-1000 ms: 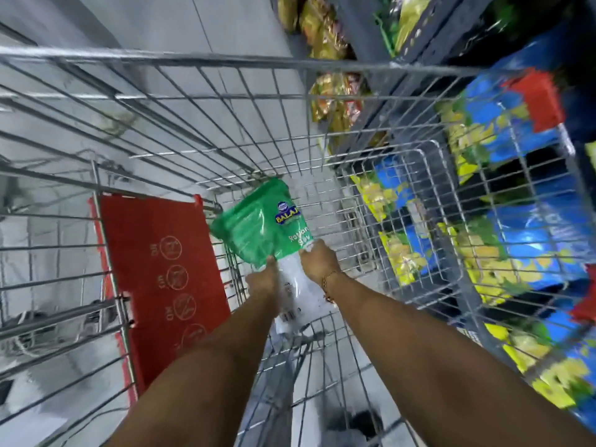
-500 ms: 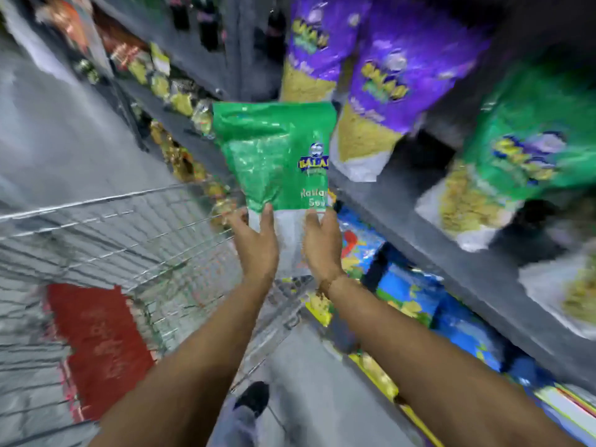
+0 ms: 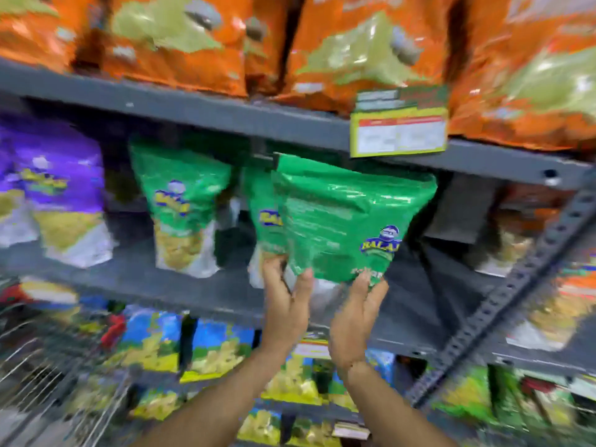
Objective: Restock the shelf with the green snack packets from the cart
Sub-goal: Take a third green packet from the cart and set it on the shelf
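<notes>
I hold a green snack packet (image 3: 342, 221) upright in front of the middle shelf (image 3: 200, 288), its top just under the shelf above. My left hand (image 3: 285, 304) grips its lower left corner and my right hand (image 3: 356, 321) grips its lower right edge. Right behind it, to its left, stands another green packet (image 3: 263, 208), partly hidden. A third green packet (image 3: 180, 208) stands further left on the same shelf. The wire cart (image 3: 48, 382) shows blurred at the bottom left.
Purple packets (image 3: 54, 188) stand at the left of the middle shelf. Orange packets (image 3: 354, 43) fill the shelf above, with a yellow price tag (image 3: 398, 132) on its edge. Blue and yellow packets (image 3: 213, 346) sit on the shelf below. A grey perforated upright (image 3: 516, 285) slants at the right.
Both hands have lifted the green packet out of the cart and up to the middle shelf. My view has swung from the cart to the shelves.
</notes>
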